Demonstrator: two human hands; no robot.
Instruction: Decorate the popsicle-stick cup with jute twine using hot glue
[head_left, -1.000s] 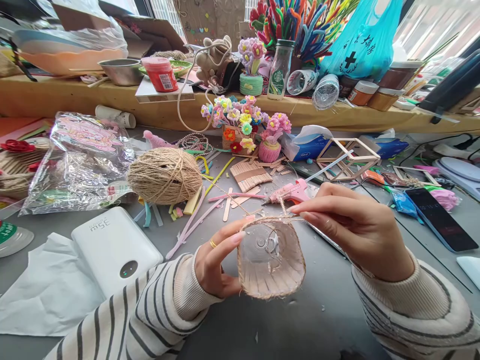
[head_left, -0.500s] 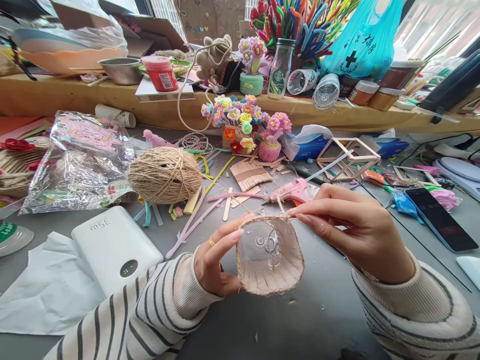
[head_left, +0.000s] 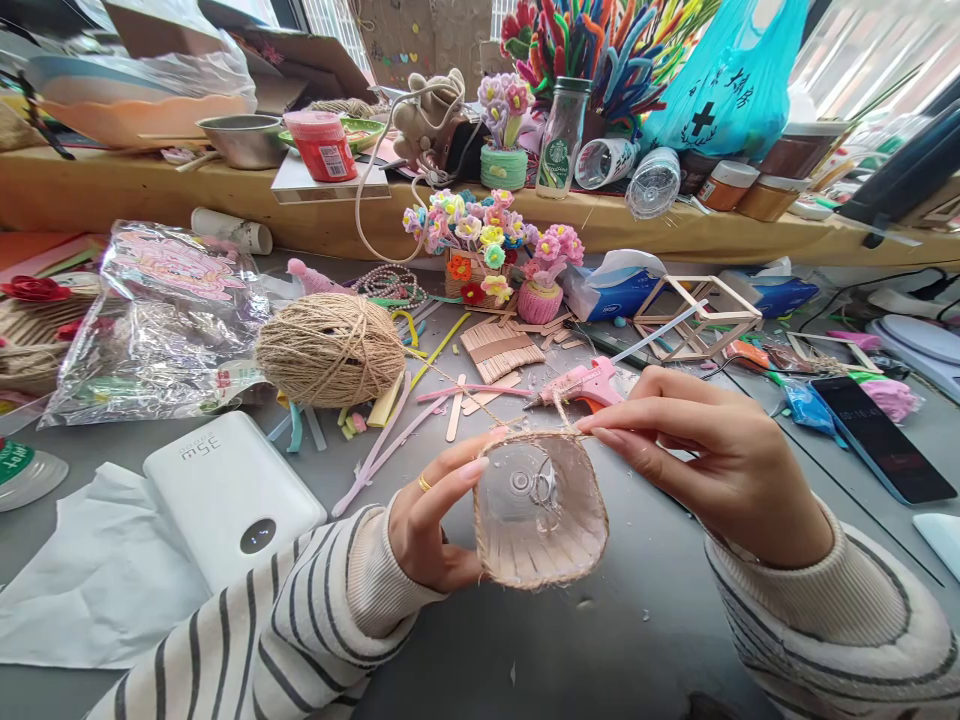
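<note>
A clear plastic cup [head_left: 544, 520], its mouth turned toward me, has twine round its rim. My left hand [head_left: 439, 515] grips the cup's left side, fingers at the upper rim and thumb lower down. At the cup's top right corner, my right hand [head_left: 697, 455] pinches the twine between thumb and forefinger. From the rim a strand runs up and left to a large ball of twine [head_left: 330, 350]. Just behind the cup lies a pink glue gun [head_left: 574, 385] with a glue stick in its back.
Craft sticks [head_left: 501, 350], a wooden stick frame [head_left: 697, 318] and crocheted flowers [head_left: 480, 240] lie beyond the hands. A white power bank [head_left: 232, 490] is at left, a phone [head_left: 885, 440] at right. Jars and a glass bottle [head_left: 562, 140] stand on the ledge.
</note>
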